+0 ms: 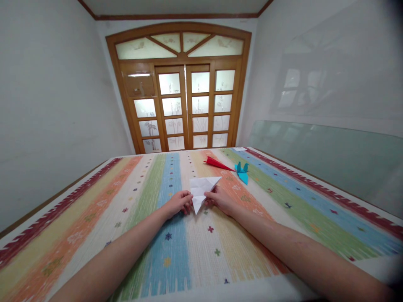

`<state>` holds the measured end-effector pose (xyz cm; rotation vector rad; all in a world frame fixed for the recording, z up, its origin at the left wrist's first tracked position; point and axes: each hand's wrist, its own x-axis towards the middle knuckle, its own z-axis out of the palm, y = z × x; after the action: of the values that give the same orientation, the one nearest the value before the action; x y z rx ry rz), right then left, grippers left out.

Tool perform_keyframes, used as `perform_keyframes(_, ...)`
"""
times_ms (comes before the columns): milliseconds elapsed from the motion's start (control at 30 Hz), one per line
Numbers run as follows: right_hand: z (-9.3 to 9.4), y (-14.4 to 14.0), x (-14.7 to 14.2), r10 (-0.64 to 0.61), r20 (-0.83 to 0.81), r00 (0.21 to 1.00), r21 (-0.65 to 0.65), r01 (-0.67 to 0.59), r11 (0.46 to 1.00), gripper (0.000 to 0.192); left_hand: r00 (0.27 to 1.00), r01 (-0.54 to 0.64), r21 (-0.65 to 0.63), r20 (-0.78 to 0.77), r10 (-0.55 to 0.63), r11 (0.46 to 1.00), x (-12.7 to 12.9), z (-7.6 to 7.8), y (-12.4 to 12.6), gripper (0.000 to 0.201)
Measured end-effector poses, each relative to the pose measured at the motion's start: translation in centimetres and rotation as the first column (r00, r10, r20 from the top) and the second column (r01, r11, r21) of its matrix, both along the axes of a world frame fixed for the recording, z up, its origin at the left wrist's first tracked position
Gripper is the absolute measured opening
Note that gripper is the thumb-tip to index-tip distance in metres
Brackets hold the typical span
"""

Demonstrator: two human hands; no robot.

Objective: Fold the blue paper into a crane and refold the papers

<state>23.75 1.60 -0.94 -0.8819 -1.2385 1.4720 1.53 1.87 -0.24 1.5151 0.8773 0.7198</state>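
Observation:
A white sheet of folded paper [201, 188] is held up just over the table, with crease lines across it and a pointed tip facing down toward me. My left hand [178, 203] pinches its left edge between thumb and fingers. On the other side, my right hand [220, 200] grips the right edge, thumb on the front face and the other fingers partly hidden behind and below it. Beyond my right hand lie a red folded paper plane [218, 163] and a blue folded paper figure [242, 173], their ends close together.
A striped, patterned tablecloth [168, 268] covers the table. A small white piece [239, 149] lies near the far right edge. Wooden doors with glass panes [185, 105] stand behind the table, and a pale green panel [315, 147] runs along the right wall.

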Motion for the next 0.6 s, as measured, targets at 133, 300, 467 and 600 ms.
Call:
perform_keyframes(133, -0.2, -0.2, -0.3, -0.066, 0.065, 0.996, 0.016, 0.065, 0.998, 0.028, 0.999, -0.039, 0.035, -0.01, 0.039, 0.999, 0.4, -0.8, 0.2, 0.036)
perform_keyframes(300, -0.4, -1.3, -0.9, -0.189, 0.186, 0.964, 0.066, 0.18, 0.981, 0.024, 0.996, -0.069, 0.129, -0.041, 0.075, 0.989, 0.8, -1.6, 0.2, 0.029)
perform_keyframes(467, -0.4, -2.4, -1.2, -0.185, 0.17, 0.968, 0.102, 0.169, 0.98, 0.024, 0.99, -0.137, 0.159, -0.015, 0.142, 0.978, 0.9, -1.9, 0.0, 0.028)
perform_keyframes(600, -0.2, -2.6, -1.3, -0.154, 0.216, 0.964, 0.089, 0.138, 0.986, 0.022, 0.98, -0.197, 0.176, 0.055, 0.19, 0.965, 0.9, -2.3, -0.2, 0.029)
